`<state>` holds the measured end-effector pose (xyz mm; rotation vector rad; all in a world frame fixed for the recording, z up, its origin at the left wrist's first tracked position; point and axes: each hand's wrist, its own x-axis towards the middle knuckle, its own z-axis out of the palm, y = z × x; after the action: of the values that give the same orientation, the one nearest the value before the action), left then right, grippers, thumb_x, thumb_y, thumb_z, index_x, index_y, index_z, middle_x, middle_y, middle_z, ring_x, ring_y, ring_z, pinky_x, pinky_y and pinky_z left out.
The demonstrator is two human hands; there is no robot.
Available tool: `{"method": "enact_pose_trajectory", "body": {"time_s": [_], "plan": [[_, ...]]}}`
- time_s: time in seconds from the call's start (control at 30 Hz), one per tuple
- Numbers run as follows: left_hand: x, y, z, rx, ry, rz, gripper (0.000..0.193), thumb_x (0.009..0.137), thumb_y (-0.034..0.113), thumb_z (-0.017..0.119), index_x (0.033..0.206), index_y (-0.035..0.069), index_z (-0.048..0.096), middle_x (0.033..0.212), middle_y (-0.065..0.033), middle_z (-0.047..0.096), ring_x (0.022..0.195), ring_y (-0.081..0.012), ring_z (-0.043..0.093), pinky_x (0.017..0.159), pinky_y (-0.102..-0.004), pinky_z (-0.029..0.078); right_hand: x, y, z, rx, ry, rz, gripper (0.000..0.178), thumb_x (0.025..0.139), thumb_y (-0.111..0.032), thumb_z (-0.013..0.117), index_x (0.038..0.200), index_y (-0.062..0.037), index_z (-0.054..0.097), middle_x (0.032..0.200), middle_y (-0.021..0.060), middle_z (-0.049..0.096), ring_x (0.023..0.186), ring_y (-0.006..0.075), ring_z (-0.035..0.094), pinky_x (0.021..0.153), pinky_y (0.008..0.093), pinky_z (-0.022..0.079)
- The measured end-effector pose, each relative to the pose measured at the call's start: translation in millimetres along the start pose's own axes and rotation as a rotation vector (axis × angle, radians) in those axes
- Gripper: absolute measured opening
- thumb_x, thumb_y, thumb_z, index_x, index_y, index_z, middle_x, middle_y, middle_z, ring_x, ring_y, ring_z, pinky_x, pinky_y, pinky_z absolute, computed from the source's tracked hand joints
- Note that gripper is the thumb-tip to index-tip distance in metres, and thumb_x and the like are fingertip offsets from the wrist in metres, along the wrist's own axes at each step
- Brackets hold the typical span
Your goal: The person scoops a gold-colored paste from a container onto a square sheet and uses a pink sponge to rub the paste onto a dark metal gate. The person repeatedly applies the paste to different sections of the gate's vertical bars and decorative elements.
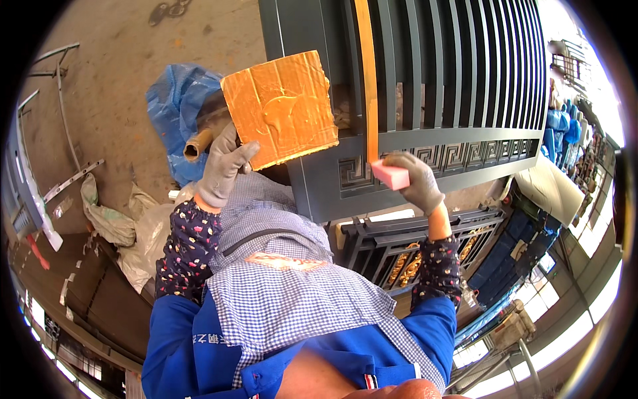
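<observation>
My left hand [224, 167], in a grey glove, grips the lower left edge of a square piece of cardboard [312, 126]. Gold-orange paint coats the cardboard, with a thicker wet smear in its middle. My right hand [415, 181], also gloved, is closed round a pink sponge block [392, 175]. The sponge is at the lower end of a gold-orange bar [367, 86] of a dark grey metal gate [322, 189]; whether it touches cannot be made out. The gate's other bars [435, 66] are dark grey, above a band of square key-pattern panels [428, 157].
A blue plastic sheet [174, 100] and a cardboard tube [197, 145] lie left of the gate. Pale sacks [109, 216] sit lower left, near metal frames [61, 113]. Another dark gate with gold ornaments [372, 233] lies to the right, beneath my right forearm.
</observation>
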<state>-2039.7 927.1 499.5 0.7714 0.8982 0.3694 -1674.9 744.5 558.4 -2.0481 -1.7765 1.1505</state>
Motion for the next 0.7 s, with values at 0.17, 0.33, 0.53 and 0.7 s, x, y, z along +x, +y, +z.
{"method": "enact_pose_trajectory", "body": {"time_s": [0.17, 0.33, 0.53, 0.7], "plan": [[0.7, -1.8, 2.8, -0.027, 0.029, 0.008, 0.049, 0.092, 0.025, 0.071, 0.135, 0.004, 0.057, 0.102, 0.0041, 0.07, 0.06, 0.0033, 0.048, 0.052, -0.0128, 0.038, 22.0, -6.3, -11.8, 0.063, 0.149, -0.024, 0.041, 0.071, 0.001, 0.074, 0.111, -0.0085, 0.069, 0.114, 0.0119, 0.07, 0.108, 0.0315, 0.067, 0.093, 0.0382, 0.053], [3.0, -0.3, 1.3, -0.003, 0.034, 0.028, 0.048, 0.093, 0.022, 0.071, 0.135, 0.004, 0.057, 0.104, 0.0033, 0.071, 0.059, 0.0035, 0.049, 0.051, -0.0122, 0.04, 101.2, -6.7, -26.9, 0.022, 0.352, -0.115, 0.041, 0.072, 0.002, 0.073, 0.111, -0.0084, 0.068, 0.111, 0.01, 0.07, 0.104, 0.0321, 0.068, 0.088, 0.0382, 0.055], [2.0, 1.6, 4.2, -0.026, 0.074, 0.016, 0.05, 0.091, 0.022, 0.072, 0.135, 0.003, 0.057, 0.106, 0.0029, 0.071, 0.059, 0.0034, 0.048, 0.051, -0.0127, 0.04, 93.2, 5.2, -21.8, -0.057, 0.228, -0.147, 0.042, 0.071, 0.004, 0.072, 0.111, -0.009, 0.068, 0.111, 0.009, 0.069, 0.104, 0.0319, 0.067, 0.09, 0.0377, 0.054], [1.0, -1.5, 1.5, 0.019, 0.08, 0.003, 0.053, 0.088, 0.024, 0.074, 0.134, 0.002, 0.059, 0.105, 0.0029, 0.071, 0.058, 0.0019, 0.046, 0.051, -0.0142, 0.037, 34.0, -3.6, -2.2, -0.092, 0.061, -0.095, 0.049, 0.066, 0.004, 0.071, 0.112, -0.0114, 0.066, 0.117, 0.0083, 0.067, 0.111, 0.0315, 0.063, 0.093, 0.0404, 0.052]]}}
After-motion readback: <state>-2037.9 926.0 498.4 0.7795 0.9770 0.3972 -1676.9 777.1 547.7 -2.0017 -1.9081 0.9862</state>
